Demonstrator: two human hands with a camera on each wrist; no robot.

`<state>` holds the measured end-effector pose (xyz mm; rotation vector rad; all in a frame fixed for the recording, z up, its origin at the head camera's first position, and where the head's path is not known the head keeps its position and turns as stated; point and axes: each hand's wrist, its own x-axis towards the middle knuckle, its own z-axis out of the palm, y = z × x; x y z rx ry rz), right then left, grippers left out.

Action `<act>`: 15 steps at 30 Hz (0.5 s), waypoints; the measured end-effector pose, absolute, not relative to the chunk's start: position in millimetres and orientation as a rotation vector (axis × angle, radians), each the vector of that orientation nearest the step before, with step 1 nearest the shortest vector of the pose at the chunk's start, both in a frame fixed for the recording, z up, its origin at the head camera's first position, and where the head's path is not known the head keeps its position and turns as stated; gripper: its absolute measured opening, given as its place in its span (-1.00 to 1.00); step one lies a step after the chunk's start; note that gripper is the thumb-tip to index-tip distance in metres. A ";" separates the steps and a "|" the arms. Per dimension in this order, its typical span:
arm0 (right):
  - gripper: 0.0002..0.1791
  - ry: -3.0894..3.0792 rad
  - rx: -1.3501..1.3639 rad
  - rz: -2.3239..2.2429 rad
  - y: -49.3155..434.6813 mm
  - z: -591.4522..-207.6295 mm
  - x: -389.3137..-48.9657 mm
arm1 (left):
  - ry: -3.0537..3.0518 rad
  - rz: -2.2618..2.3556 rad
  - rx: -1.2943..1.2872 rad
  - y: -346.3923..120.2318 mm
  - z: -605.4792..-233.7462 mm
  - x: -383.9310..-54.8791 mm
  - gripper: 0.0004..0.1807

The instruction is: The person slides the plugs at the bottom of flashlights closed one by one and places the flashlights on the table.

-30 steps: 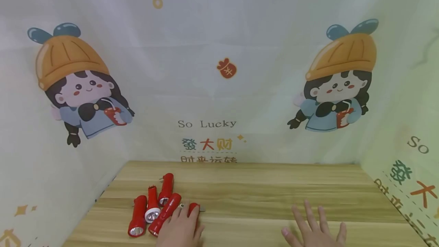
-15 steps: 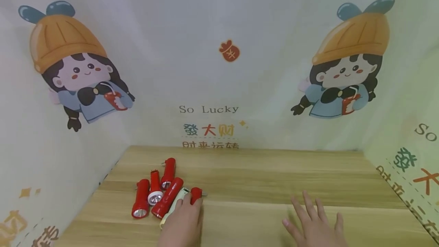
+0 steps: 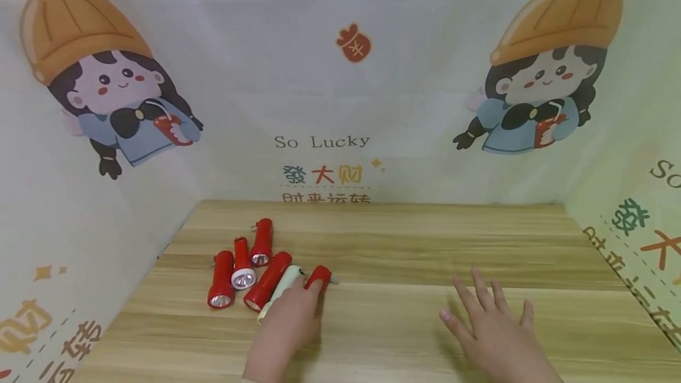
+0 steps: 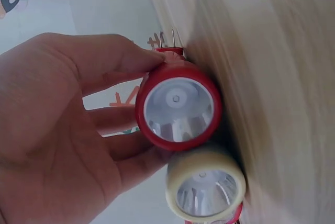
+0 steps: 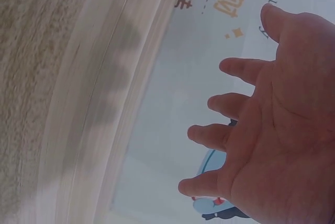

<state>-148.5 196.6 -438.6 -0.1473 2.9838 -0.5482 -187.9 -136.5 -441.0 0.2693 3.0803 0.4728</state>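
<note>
My left hand (image 3: 291, 317) grips a red flashlight (image 3: 320, 275) with fold-out plug prongs. In the left wrist view my thumb lies on top of its head (image 4: 178, 110), my fingers at its side, partly hidden. Against it lies a pale flashlight (image 3: 288, 282) with a cream rim, partly covered by the hand. A bigger red flashlight (image 3: 268, 281) lies just left of that. My right hand (image 3: 495, 330) hovers over the right of the table, fingers spread and holding nothing; the right wrist view shows its bare palm (image 5: 282, 119).
Farther left lie a red flashlight (image 3: 220, 279), a red one with a white head (image 3: 243, 276), and another red one (image 3: 262, 242) behind. The wooden table (image 3: 404, 241) meets a printed cloth (image 3: 415, 75) at the back and sides.
The head view has tilted down. My left hand has shifted right with the gripped red flashlight, and the pale flashlight has come more into sight. My right hand stays spread in about the same place.
</note>
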 end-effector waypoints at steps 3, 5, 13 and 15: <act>-0.05 2.984 -0.150 -0.551 196.2 -438.8 -148.7 | 3.063 0.465 0.270 -134.0 -439.5 -188.6 -0.41; -0.05 2.982 -0.147 -0.553 196.0 -438.9 -148.7 | 3.049 0.464 0.249 -132.7 -438.4 -189.2 -0.35; -0.05 2.957 -0.150 -0.557 194.8 -438.5 -148.2 | 3.092 0.468 0.210 -130.5 -440.7 -193.7 -0.34; -0.06 2.951 -0.159 -0.556 194.0 -438.4 -147.6 | 3.076 0.521 0.197 -130.9 -440.8 -194.1 -0.30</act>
